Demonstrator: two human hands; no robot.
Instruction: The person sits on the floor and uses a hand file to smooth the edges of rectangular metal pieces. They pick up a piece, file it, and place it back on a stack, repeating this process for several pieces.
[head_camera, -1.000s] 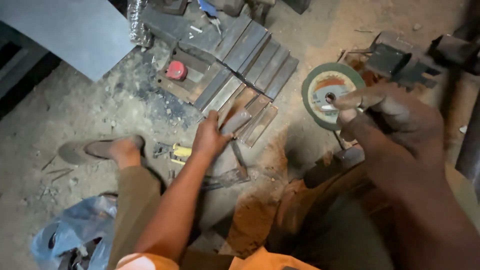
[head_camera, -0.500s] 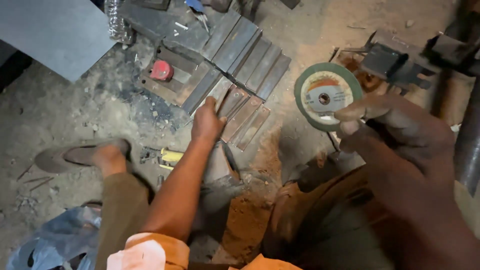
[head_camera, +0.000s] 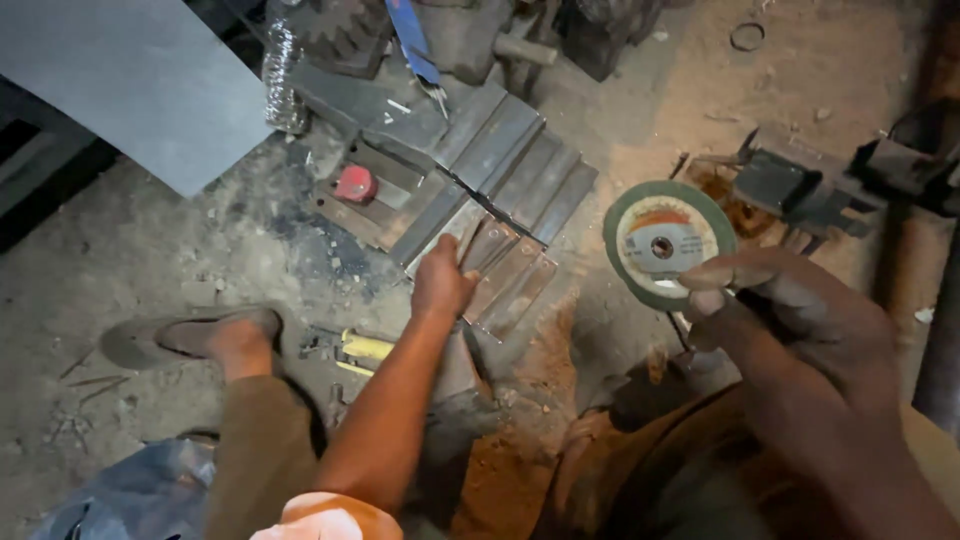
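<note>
My right hand holds a round green grinding disc by its lower edge, face towards me, above the dusty floor. My left hand reaches forward and rests on a row of flat grey metal bars laid side by side on the ground; its fingers press on the nearest bars. More metal bars lie in a fan just beyond. My left foot in a sandal is planted to the left.
A small red cap-like object sits on metal pieces at the left of the bars. A grey sheet lies top left, a crumpled plastic bottle beside it. A dark metal clamp-like tool is at right. A yellow-handled tool lies by my leg.
The view has shifted slightly. My left hand has stayed on the metal bars, sliding a little nearer. The disc stays held in my right hand.
</note>
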